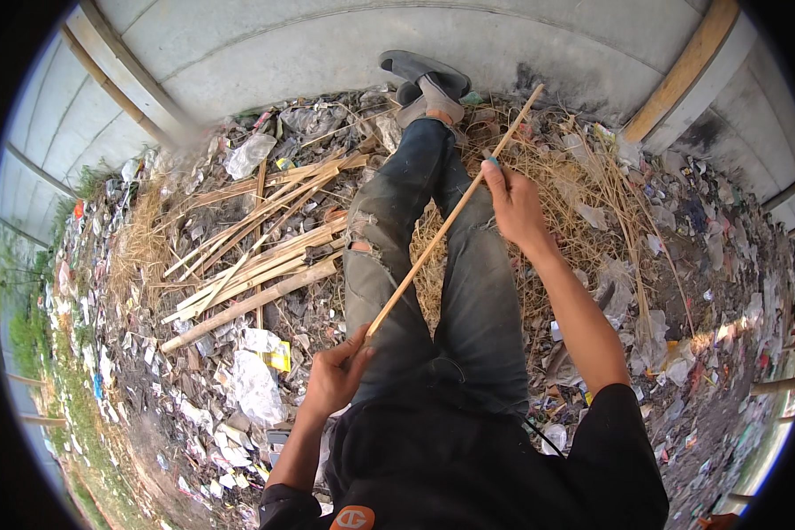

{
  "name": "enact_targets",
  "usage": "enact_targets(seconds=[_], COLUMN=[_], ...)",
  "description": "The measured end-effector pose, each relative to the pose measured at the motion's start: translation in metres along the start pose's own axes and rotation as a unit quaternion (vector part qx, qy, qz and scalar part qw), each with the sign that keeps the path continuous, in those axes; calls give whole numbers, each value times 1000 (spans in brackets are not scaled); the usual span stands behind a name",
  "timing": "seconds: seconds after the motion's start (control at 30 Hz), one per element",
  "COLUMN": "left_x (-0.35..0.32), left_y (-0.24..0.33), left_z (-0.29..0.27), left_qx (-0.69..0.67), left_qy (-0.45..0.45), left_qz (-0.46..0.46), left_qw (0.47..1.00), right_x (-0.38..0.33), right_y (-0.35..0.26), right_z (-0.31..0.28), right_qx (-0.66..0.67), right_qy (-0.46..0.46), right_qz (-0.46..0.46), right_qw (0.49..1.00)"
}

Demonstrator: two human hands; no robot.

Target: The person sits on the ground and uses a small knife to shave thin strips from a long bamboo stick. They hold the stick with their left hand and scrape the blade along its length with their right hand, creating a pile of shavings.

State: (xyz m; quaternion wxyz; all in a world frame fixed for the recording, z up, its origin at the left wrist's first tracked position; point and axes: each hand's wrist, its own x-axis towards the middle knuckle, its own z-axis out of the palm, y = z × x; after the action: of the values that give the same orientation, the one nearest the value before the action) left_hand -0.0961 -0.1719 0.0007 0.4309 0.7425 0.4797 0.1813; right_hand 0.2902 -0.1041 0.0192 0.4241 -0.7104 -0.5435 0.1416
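Note:
A long, thin bamboo strip (435, 242) slants over my outstretched legs, its far end up to the right near the wall. My left hand (337, 371) is closed on the strip's near end, by my left thigh. Farther along it, my right hand (514, 205) is closed with its thumb beside the strip. A small grey piece (489, 157) sticks out past that thumb; most of it is hidden in the hand, and its kind does not show. To the left of my legs lies a pile of split bamboo strips (247, 276), with a thicker round pole (249, 302) at its near side.
A grey concrete wall (397, 44) stands beyond my feet, with a wooden post (685, 71) at right. Dry straw (583, 194) lies right of my legs. Plastic scraps (256, 389) and litter cover the ground. Green plants (26, 309) grow at far left.

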Motion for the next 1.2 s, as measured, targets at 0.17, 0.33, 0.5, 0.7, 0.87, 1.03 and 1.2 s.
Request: enact_targets(seconds=[0.17,0.33,0.5,0.7,0.87,1.03,1.2], left_x=[29,-8,-27,-5,-5,0,4], left_y=[12,-26,-31,-15,-8,-6,-4], left_z=[11,-5,-15,2,1,0,-8], left_qx=[-26,-43,-102,-85,-45,-16,17], left_qy=[0,-3,-3,30,22,27,26], left_qz=[29,18,-18,-1,14,6,-8], left_qw=[999,999,995,996,999,1000,999], right_x=[-99,-4,6,-97,-89,-82,-94], right_y=[-53,19,52,-50,-43,-35,-39], right_z=[48,-7,-45,21,47,61,73], right_qx=[-64,16,12,-2,-30,-22,-52], right_qy=[-201,7,77,-151,-130,-92,-83], right_qz=[-105,117,91,-73,-101,-46,-132], right_qw=[972,993,993,986,986,994,986])
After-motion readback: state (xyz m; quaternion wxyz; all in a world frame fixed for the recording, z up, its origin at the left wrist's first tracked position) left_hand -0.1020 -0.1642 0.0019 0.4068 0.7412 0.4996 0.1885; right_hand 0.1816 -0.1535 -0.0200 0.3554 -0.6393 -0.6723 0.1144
